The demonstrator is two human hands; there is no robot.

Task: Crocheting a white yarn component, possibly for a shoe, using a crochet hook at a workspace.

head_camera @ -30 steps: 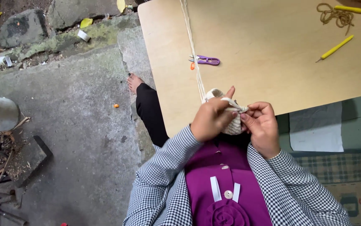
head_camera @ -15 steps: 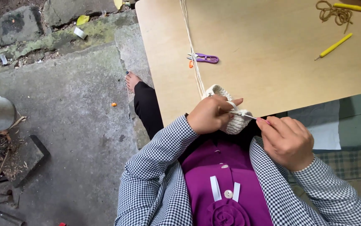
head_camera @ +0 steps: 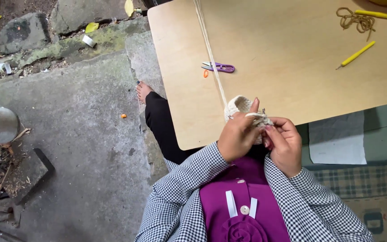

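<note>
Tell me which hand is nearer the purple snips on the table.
Left. The left hand is just below the purple snips; the right hand sits farther off, lower and to their right.

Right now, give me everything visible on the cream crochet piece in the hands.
The crochet piece is cream, chunky and ribbed, apparently thick cotton cord, curled into a small rounded shape. It sits at the near edge of the wooden table, partly hidden by both hands. The left hand pinches it from the left, index finger raised; the right hand closes on its right side. A thin metal hook tip shows between them. A taut cream cord runs from it up across the table.
</note>
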